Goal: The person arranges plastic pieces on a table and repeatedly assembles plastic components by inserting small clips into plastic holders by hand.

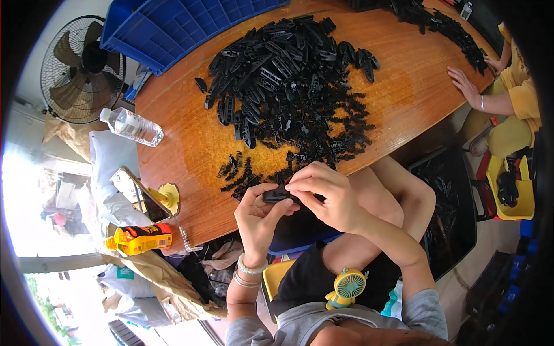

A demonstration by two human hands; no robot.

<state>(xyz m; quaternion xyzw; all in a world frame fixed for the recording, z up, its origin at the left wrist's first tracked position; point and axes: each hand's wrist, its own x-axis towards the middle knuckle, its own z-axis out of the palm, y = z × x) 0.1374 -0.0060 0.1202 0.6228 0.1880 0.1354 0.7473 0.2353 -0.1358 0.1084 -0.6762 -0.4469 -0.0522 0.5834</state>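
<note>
Just off the table's near edge, my left hand (257, 218) grips a small, elongated black plastic piece (273, 195) between thumb and fingers. The fingertips of my right hand (324, 195) are pinched together on the right end of that same piece. Whether a smaller part is between them is hidden. Directly beyond my hands lies a spread of small black toothed plastic parts (314, 124), with a few loose ones (232, 167) to its left. Behind it rises a heap of longer, slotted black plastic shells (271, 60).
A blue crate (173, 34) stands at the back left of the wooden table (398, 109). Along the left edge are a clear water bottle (134, 127), a phone (137, 193) on a yellow stand and an orange bottle (141, 238). At right, another person's hand (465, 86) rests on the table.
</note>
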